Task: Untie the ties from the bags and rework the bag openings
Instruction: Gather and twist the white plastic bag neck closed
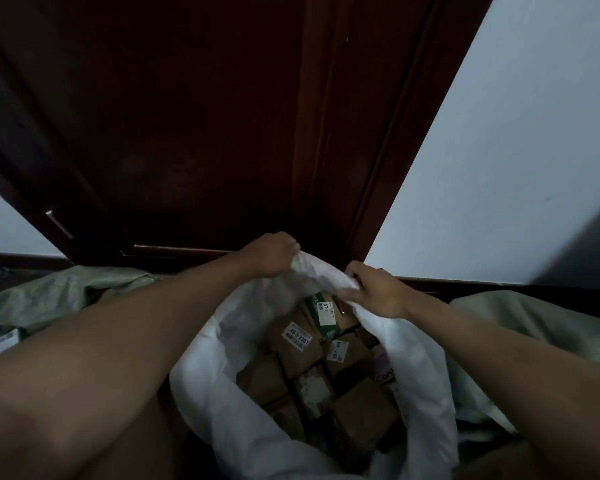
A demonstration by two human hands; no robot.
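White bag [222,403] stood on the floor before a dark door [205,133], mouth open upward; its base was cut off below. Left hand [274,256] and right hand [378,289] each gripped the far rim, slightly apart. Labelled boxes [293,344] inside, print mostly unreadable

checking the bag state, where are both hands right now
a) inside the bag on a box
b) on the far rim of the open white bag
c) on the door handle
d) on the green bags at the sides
b: the left hand and right hand both grip the far rim of the open white bag, above the boxes.
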